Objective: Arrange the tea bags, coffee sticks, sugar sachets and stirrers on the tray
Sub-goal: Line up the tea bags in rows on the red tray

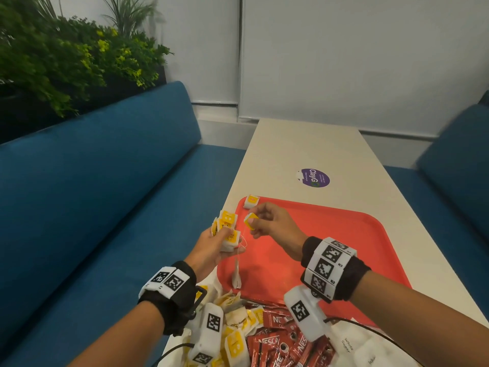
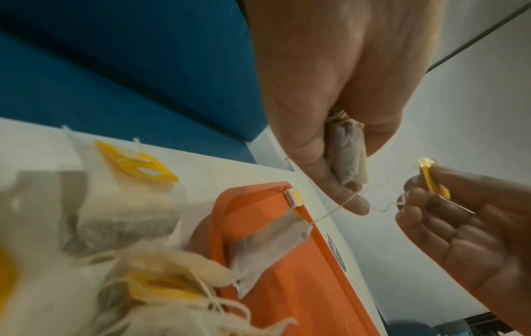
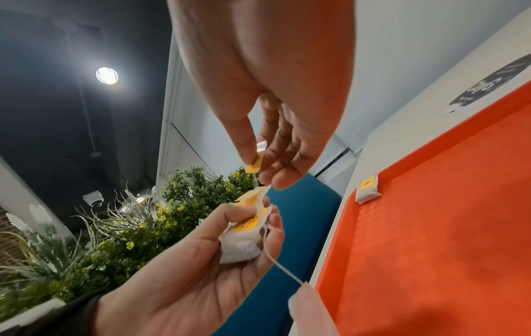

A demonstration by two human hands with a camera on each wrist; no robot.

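Here we are laying out tea bags: our left hand (image 1: 214, 245) clutches a bunch of white, yellow-tagged tea bags (image 1: 228, 231), our right-hand fingers (image 1: 254, 221) pinch one yellow paper tag (image 1: 250, 220) whose bag dangles over the red plastic tray (image 1: 344, 250), so next we should lower it beside the tea bag at the far corner (image 1: 251, 202).

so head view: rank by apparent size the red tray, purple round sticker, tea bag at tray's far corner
1. Red plastic tray
2. Purple round sticker
3. White tea bag with yellow tag at the tray's far-left corner

The sticker lies farther away, so its true margin is unsure.
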